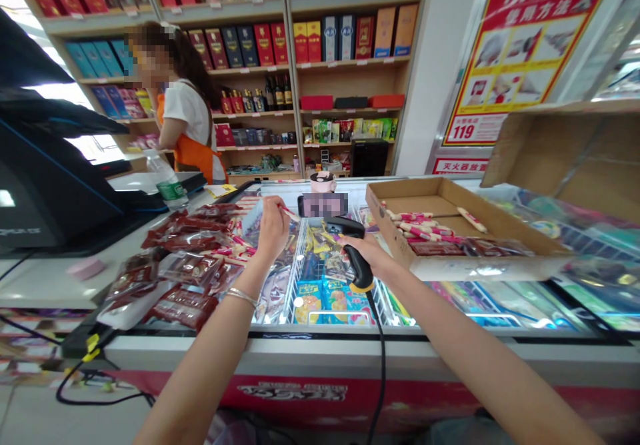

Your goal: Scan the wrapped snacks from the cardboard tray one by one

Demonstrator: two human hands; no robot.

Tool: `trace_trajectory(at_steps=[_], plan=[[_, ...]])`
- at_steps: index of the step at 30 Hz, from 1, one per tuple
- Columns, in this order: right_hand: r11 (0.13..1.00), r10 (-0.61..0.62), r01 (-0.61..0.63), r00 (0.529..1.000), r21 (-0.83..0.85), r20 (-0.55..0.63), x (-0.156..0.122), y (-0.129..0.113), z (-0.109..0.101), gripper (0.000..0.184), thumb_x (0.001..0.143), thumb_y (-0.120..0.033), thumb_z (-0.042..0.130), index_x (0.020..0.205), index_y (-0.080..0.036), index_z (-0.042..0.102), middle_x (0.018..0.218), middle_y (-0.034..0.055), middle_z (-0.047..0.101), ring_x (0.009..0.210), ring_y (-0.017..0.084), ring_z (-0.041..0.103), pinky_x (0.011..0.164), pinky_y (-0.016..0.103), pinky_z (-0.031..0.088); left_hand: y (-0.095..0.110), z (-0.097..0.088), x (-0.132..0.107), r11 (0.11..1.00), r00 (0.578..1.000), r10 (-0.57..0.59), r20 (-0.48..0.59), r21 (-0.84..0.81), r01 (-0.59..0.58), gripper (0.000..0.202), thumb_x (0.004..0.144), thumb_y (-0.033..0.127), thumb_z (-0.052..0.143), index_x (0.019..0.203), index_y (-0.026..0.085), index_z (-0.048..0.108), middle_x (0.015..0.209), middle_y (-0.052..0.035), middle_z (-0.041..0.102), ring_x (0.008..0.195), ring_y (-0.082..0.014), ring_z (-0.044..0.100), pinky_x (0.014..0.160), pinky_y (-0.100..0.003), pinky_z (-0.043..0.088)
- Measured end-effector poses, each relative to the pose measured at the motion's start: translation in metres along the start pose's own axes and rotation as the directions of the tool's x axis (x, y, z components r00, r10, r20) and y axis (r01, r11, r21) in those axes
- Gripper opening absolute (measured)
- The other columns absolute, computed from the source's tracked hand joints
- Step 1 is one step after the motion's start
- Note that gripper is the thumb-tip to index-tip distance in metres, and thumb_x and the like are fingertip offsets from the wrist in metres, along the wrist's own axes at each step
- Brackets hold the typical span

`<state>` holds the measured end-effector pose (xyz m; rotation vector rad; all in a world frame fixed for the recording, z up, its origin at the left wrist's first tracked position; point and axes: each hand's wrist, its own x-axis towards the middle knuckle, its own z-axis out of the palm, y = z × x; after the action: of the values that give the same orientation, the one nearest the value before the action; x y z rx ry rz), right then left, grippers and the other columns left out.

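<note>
**Left grip [273,228] pinched on a red-and-white sausage stick [291,213], right grip [363,250] clamped round a corded barcode scanner [360,268].**
From here I see both held over an open chest freezer [310,330], the stick just left of a pixelated phone [323,205]. A cardboard tray [395,232] of loose sticks sits right, red sausage packets [190,245] lie heaped left, and a person in an orange apron [187,118] stands beyond.
</note>
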<state>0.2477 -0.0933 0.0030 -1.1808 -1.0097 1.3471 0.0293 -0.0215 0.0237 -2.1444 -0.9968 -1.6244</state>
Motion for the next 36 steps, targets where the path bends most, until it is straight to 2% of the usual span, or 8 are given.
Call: trace_trajectory(at_steps=[8,18,21,24,27,30,34,36], plan=[[1.000,0.031,-0.031,1.000,-0.004,-0.001,-0.001,-0.003,0.002,0.012,0.069,-0.018,0.066,0.075,-0.011,0.059,0.055,0.0039,0.058,0.050,0.011,0.055,0.047,0.021,0.047,0.004,0.001,0.000,0.999,0.999,0.031,0.023,-0.036,-0.030,0.010,0.085,0.011,0.033,0.090,0.020,0.033,0.092,-0.0064,0.041,0.090,-0.0172,0.044,0.084,-0.034,0.040],[0.999,0.024,-0.024,1.000,0.029,0.007,-0.001,-0.001,0.001,0.014,0.068,-0.018,0.067,0.078,-0.011,0.060,0.054,0.0027,0.057,0.048,0.010,0.054,0.047,0.021,0.048,0.001,0.002,-0.002,0.999,0.999,0.029,0.029,-0.038,-0.028,0.006,0.087,0.016,0.034,0.092,0.019,0.036,0.093,-0.0076,0.042,0.091,-0.0176,0.045,0.086,-0.036,0.041],[0.998,0.007,-0.008,1.000,0.056,0.019,-0.004,-0.013,0.001,0.016,0.069,-0.020,0.068,0.079,-0.011,0.059,0.055,0.0021,0.057,0.048,0.010,0.053,0.046,0.020,0.047,0.007,0.001,0.000,1.000,0.999,-0.006,0.032,-0.023,0.006,0.011,0.091,0.020,0.032,0.097,0.018,0.041,0.097,-0.0086,0.045,0.093,-0.0174,0.047,0.087,-0.035,0.042],[0.989,-0.080,0.078,0.997,0.124,0.012,-0.014,-0.038,-0.009,0.014,0.071,-0.020,0.068,0.078,-0.012,0.059,0.058,0.0020,0.057,0.049,0.009,0.053,0.048,0.019,0.048,0.015,-0.001,0.003,0.999,0.996,-0.034,0.078,-0.016,0.035,0.020,0.093,0.023,0.032,0.100,0.019,0.050,0.101,-0.0091,0.049,0.095,-0.0165,0.051,0.087,-0.033,0.044],[0.977,-0.135,0.139,0.990,0.163,-0.038,-0.032,-0.070,-0.039,0.014,0.075,-0.023,0.065,0.076,-0.012,0.058,0.059,0.0026,0.057,0.046,0.007,0.051,0.045,0.017,0.045,0.025,0.001,0.003,0.993,0.995,-0.057,0.086,-0.095,0.065,0.022,0.092,0.025,0.038,0.100,0.020,0.057,0.100,-0.0074,0.053,0.094,-0.0153,0.055,0.085,-0.030,0.046],[0.986,-0.122,0.142,0.970,0.082,-0.212,-0.053,-0.098,-0.094,0.014,0.078,-0.024,0.065,0.076,-0.011,0.058,0.059,0.0039,0.058,0.046,0.008,0.052,0.044,0.018,0.043,0.045,0.006,0.000,0.972,0.991,-0.100,0.085,-0.204,0.116,0.023,0.091,0.027,0.042,0.104,0.021,0.060,0.098,-0.0062,0.054,0.090,-0.0138,0.057,0.081,-0.028,0.049],[0.994,-0.110,0.107,0.866,-0.035,-0.488,-0.079,-0.117,-0.185,0.010,0.084,-0.017,0.059,0.078,-0.009,0.058,0.058,0.0053,0.058,0.048,0.007,0.055,0.053,0.023,0.043,0.084,0.021,-0.006,0.942,0.980,0.001,0.200,-0.329,0.067,0.020,0.089,0.027,0.048,0.100,0.022,0.062,0.094,-0.0052,0.055,0.086,-0.0127,0.058,0.078,-0.027,0.051],[0.996,-0.089,0.080,0.813,-0.040,-0.575,-0.090,-0.120,-0.226,0.013,0.086,-0.015,0.055,0.075,-0.008,0.058,0.056,0.0050,0.057,0.046,0.005,0.054,0.055,0.025,0.042,0.103,0.036,-0.005,0.900,0.971,0.010,0.239,-0.424,0.096,0.017,0.088,0.026,0.049,0.097,0.021,0.063,0.092,-0.0049,0.055,0.083,-0.0119,0.059,0.077,-0.026,0.052]])
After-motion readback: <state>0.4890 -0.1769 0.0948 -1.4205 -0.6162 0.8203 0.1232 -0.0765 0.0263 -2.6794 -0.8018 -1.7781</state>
